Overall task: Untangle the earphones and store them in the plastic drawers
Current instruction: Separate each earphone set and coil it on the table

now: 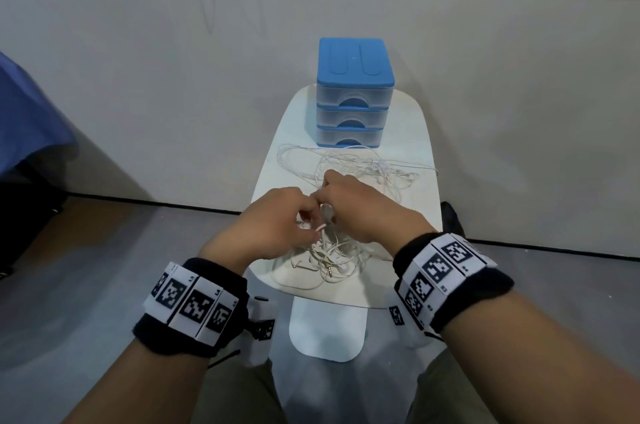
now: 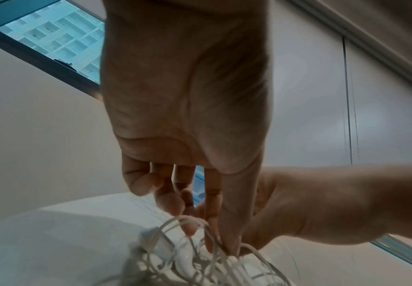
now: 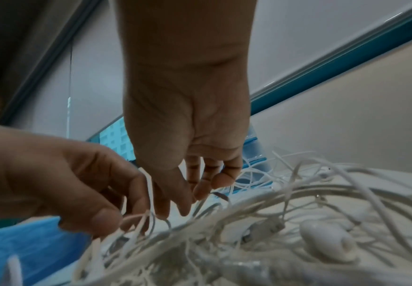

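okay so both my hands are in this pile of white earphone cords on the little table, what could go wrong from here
1. The left hand and right hand pinch strands at one spot in the tangled earphones; pulling hard may tighten the knots instead of loosening them.
2. Cords run out to the right edge of the small table; a tug could drag loops over the side.
3. All three drawers of the plastic drawers look closed, so a freed pair has nowhere to go yet.

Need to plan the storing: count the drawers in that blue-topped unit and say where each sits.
3. The plastic drawers are stacked at the table's far end: top drawer under the blue lid, middle drawer below it, bottom drawer just behind the tangled earphones. All shut.
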Motion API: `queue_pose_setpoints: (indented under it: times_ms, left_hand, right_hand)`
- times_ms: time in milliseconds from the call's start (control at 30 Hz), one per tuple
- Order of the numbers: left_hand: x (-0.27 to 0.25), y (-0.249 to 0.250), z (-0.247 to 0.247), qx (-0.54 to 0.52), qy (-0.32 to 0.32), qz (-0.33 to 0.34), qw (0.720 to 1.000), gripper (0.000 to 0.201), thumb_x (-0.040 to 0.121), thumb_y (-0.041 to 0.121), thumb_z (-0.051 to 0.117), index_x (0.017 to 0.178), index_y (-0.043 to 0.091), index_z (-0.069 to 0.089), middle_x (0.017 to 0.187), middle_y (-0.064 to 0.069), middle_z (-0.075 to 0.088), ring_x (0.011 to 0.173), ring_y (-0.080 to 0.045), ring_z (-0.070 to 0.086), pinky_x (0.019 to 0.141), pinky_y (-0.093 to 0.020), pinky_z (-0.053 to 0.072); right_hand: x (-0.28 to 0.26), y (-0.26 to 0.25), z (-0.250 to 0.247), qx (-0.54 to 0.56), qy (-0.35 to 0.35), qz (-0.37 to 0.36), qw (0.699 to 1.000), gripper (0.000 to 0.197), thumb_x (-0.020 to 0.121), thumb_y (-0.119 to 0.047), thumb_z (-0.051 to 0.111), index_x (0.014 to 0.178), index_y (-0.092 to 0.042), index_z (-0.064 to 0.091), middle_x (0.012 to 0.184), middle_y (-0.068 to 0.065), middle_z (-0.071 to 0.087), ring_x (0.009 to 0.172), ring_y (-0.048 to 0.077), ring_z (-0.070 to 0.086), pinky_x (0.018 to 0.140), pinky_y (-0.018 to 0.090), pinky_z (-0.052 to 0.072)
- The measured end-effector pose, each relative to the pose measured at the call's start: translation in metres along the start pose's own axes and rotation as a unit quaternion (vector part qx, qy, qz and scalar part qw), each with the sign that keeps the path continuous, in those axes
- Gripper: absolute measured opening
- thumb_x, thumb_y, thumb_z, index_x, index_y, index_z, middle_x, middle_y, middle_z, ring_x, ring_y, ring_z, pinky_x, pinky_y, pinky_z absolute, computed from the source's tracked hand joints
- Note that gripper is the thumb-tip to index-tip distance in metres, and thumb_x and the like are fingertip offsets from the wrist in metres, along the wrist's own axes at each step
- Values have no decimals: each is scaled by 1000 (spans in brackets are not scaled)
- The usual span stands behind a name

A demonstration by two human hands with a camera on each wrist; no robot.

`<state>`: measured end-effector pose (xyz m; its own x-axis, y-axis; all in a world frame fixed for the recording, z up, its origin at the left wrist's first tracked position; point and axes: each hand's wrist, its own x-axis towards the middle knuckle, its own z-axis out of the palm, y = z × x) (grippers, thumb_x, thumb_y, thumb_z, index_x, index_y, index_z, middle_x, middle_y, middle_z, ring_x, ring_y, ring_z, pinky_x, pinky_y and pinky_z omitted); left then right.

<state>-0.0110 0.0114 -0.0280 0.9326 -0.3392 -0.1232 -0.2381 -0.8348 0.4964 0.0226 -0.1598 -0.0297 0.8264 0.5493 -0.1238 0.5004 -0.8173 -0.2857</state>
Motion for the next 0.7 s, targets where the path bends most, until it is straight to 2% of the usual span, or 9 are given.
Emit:
queue_pose_setpoints:
  times_ms: [133, 233, 333, 400, 467, 533, 600, 667, 700]
  left_hand:
    - [0, 0, 1, -6, 8, 15, 1000, 15, 82, 25, 84, 93, 30, 75, 100, 10, 68, 92, -13, 61, 83, -33, 50]
    - [1, 2, 1, -29, 8, 18, 999, 13, 84, 25, 81, 88, 30, 70, 98, 11, 68, 96, -14, 62, 85, -34, 50]
    - [2, 9, 0, -63, 11, 32, 997, 16, 86, 18, 72, 83, 28, 59, 104, 8, 67, 104, -12, 61, 89, -34, 50]
    - [4, 14, -4, -125, 19, 41, 991, 20, 87, 11, 67, 84, 26, 54, 105, 6, 71, 106, -12, 64, 85, -33, 51]
    - [7, 21, -9, -179, 27, 49, 982, 22, 90, 12, 68, 87, 24, 50, 98, 4, 73, 98, -16, 67, 82, -34, 52]
    - [10, 28, -13, -227, 23, 58, 972, 24, 92, 16, 71, 95, 25, 49, 88, -2, 71, 82, -20, 63, 78, -37, 51]
    - [11, 33, -14, -248, 7, 64, 967, 29, 93, 21, 73, 108, 29, 50, 86, -5, 70, 74, -17, 58, 74, -36, 51]
    - [13, 35, -11, -217, -8, 72, 974, 38, 91, 30, 77, 117, 37, 52, 88, -2, 69, 76, -14, 61, 81, -37, 53]
    - [13, 34, -9, -184, -22, 75, 980, 40, 88, 35, 80, 118, 40, 54, 91, 2, 68, 82, -13, 63, 87, -37, 54]
  right_hand:
    - [1, 6, 1, -55, 3, -12, 998, 18, 88, -12, 69, 97, -28, 67, 97, -4, 39, 95, 25, 49, 69, 35, 38]
    - [-4, 11, -9, -19, 21, -11, 1000, 11, 94, -18, 66, 89, -26, 61, 100, -3, 46, 96, 24, 52, 77, 40, 47]
    - [-15, 11, -32, 64, 89, 3, 994, 9, 97, -15, 62, 89, -18, 60, 98, -1, 61, 94, 24, 58, 84, 42, 50]
    - [-21, 8, -50, 118, 154, 22, 981, 8, 98, -15, 58, 91, -16, 60, 91, 0, 67, 87, 22, 60, 82, 41, 52]
    - [-28, 6, -66, 181, 222, 45, 957, 8, 101, -17, 55, 94, -17, 58, 86, 1, 69, 75, 11, 61, 70, 27, 51]
    - [-35, 4, -82, 241, 291, 59, 924, 7, 104, -17, 51, 98, -15, 55, 82, 4, 70, 58, 1, 56, 53, 15, 41]
    - [-43, 2, -99, 295, 351, 73, 886, 7, 106, -16, 48, 101, -14, 52, 79, 9, 71, 49, 1, 54, 50, 14, 39]
    - [-51, 2, -113, 346, 394, 84, 847, 7, 107, -17, 45, 104, -14, 50, 77, 13, 71, 49, 12, 55, 49, 21, 43]
    - [-54, 3, -118, 364, 408, 87, 833, 7, 107, -17, 43, 105, -14, 49, 77, 13, 70, 50, 16, 56, 48, 23, 43]
